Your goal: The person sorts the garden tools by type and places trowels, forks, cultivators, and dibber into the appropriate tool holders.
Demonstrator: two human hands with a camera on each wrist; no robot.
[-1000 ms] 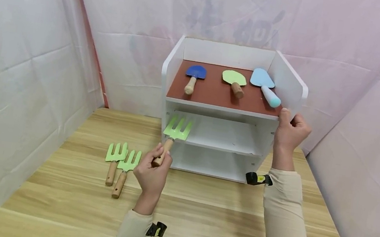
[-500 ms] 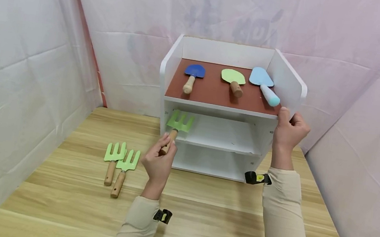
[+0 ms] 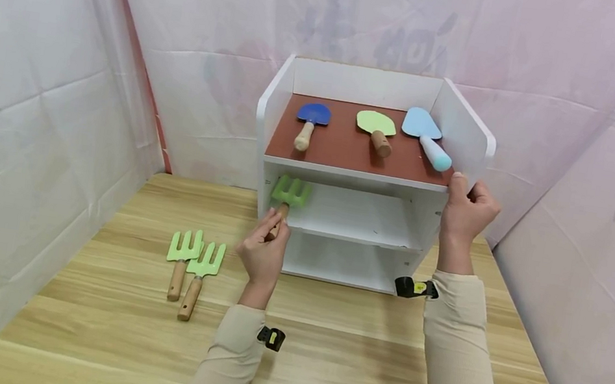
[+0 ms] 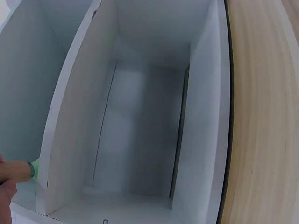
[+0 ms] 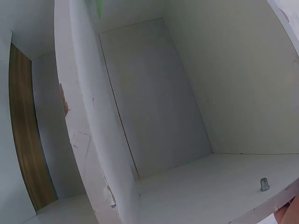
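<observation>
My left hand (image 3: 263, 253) grips the wooden handle of a green hand fork (image 3: 290, 192), whose tines lie at the left end of the middle shelf of a white shelf unit (image 3: 468, 142). In the left wrist view only the handle's end (image 4: 16, 170) shows at the left edge. My right hand (image 3: 467, 211) grips the front edge of the unit's right side panel. On the brown top shelf (image 3: 343, 151) lie a blue trowel (image 3: 310, 120), a green trowel (image 3: 376, 129) and a light blue trowel (image 3: 424, 135).
Two more green hand forks (image 3: 192, 264) lie side by side on the wooden table (image 3: 106, 321), left of the unit. Fabric walls close in on the left, back and right. The unit's bottom compartment (image 4: 140, 140) holds nothing visible.
My left hand has pushed the green fork forward and up, so its tines now sit further into the middle shelf. My right hand stays on the side panel.
</observation>
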